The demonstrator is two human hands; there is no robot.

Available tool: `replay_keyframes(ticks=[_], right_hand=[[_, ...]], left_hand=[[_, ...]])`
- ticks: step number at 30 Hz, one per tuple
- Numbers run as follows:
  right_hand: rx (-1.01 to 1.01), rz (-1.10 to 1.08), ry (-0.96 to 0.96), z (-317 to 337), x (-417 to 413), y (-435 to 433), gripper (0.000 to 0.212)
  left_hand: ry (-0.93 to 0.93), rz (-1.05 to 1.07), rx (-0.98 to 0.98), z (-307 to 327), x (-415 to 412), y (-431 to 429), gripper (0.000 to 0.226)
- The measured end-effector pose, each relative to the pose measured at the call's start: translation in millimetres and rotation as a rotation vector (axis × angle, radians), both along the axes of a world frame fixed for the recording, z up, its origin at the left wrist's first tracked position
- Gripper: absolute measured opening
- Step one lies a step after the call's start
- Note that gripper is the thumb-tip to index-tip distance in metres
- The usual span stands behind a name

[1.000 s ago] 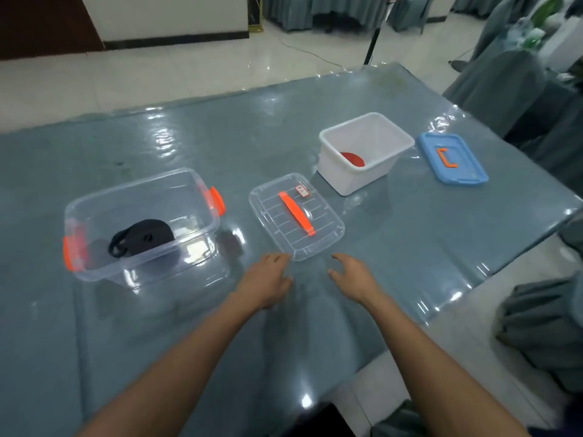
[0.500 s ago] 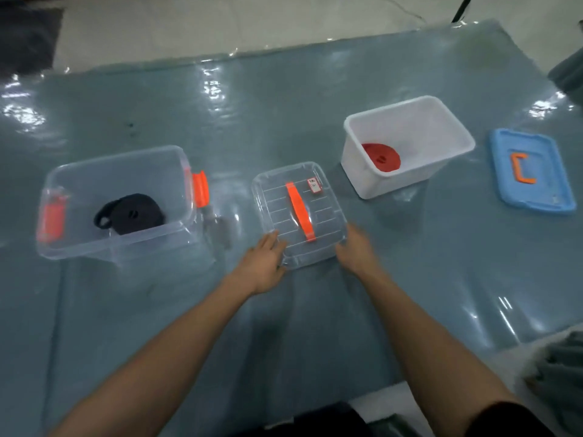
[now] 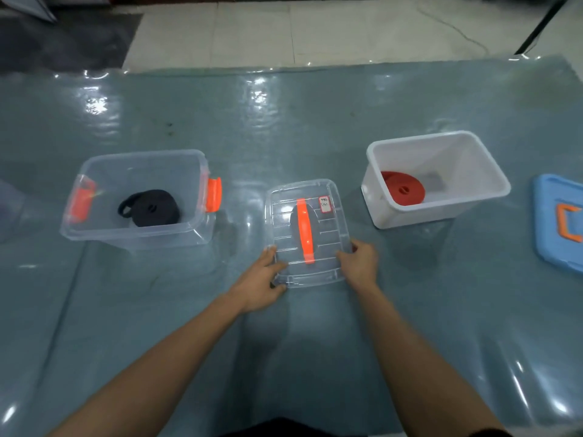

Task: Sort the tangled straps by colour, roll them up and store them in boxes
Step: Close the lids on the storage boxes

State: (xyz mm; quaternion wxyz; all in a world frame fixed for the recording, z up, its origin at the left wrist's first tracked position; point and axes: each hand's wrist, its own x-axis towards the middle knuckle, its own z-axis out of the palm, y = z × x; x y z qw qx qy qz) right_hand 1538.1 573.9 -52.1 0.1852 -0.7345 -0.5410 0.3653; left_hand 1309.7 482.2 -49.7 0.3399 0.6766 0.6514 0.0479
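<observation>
Two hands are on the clear lid (image 3: 328, 230) in the middle of the table (image 3: 284, 121): the left hand (image 3: 260, 280) grips its near left corner and the right hand (image 3: 359, 260) its near right corner, fingers curled round the rim on both sides. Whether the lid is off the table or flat on it, I cannot tell. An orange handle (image 3: 304, 230) runs down its middle, and a small white label (image 3: 325, 205) sits by the far right corner. To the left, well apart from the lid, stands the clear box (image 3: 132, 239) with orange latches (image 3: 214, 194) at both ends, and the rolled black strap (image 3: 151, 208) lies on its floor. To the right stands the white box (image 3: 410, 216), open, with the rolled red strap (image 3: 403, 188) lying inside near its left wall. Further right a blue lid (image 3: 549, 209) with an orange handle lies flat at the edge of view, partly cut off
</observation>
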Motion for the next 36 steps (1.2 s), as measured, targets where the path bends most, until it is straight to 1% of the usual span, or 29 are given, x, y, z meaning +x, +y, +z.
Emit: replay_keyframes(ticks=[3,6,10,12,14,16,19,21,22,25,27,28,29,31,33,34,36], right_hand=[[0.017,-0.006,0.061,2,-1,-2,0.013],[0.027,0.01,0.084,8,3,-6,0.012],[0.071,0.012,0.086,18,11,-8,0.018],[0.118,0.021,0.08,23,10,-8,0.024],[0.169,0.008,0.067,29,7,-9,0.034],[0.24,-0.021,0.092,37,1,-11,0.039],[0.3,-0.021,0.178,52,-10,-14,0.039],[0.326,0.011,0.221,62,-20,-12,0.038],[0.34,0.019,0.239,67,-27,-10,0.037],[0.368,0.024,0.307,83,-53,-2,0.036],[0.332,0.014,0.376,94,-78,4,0.036],[0.328,0.008,0.379,99,-92,7,0.036],[0.35,0.007,0.356,104,-107,10,0.039],[0.404,0.016,0.292,111,-139,15,0.051],[0.364,0.007,0.293,115,-169,15,0.064],[0.315,0.011,0.327,117,-182,12,0.065],[0.242,0.075,0.415,116,-209,3,0.051]], left_hand=[[-0.072,0.067,0.044,2,-1,-3,0.051],[-0.161,0.222,0.127,8,-10,-1,0.04],[-0.239,0.296,0.24,27,-24,15,0.037],[-0.257,0.31,0.326,44,-30,27,0.036],[-0.244,0.305,0.421,61,-36,39,0.036],[-0.207,0.294,0.471,79,-45,49,0.04],[-0.146,0.252,0.505,98,-65,62,0.05],[-0.166,0.257,0.503,106,-80,66,0.057],[-0.187,0.281,0.512,108,-87,67,0.056],[-0.27,0.403,0.549,114,-115,64,0.048],[-0.335,0.494,0.553,117,-137,57,0.047],[-0.358,0.541,0.554,119,-149,53,0.047],[-0.376,0.591,0.552,121,-161,49,0.047],[-0.41,0.701,0.547,124,-185,41,0.047],[-0.449,0.832,0.565,126,-212,35,0.049],[-0.468,0.897,0.575,126,-226,32,0.051],[-0.475,0.985,0.59,125,-253,26,0.052]])
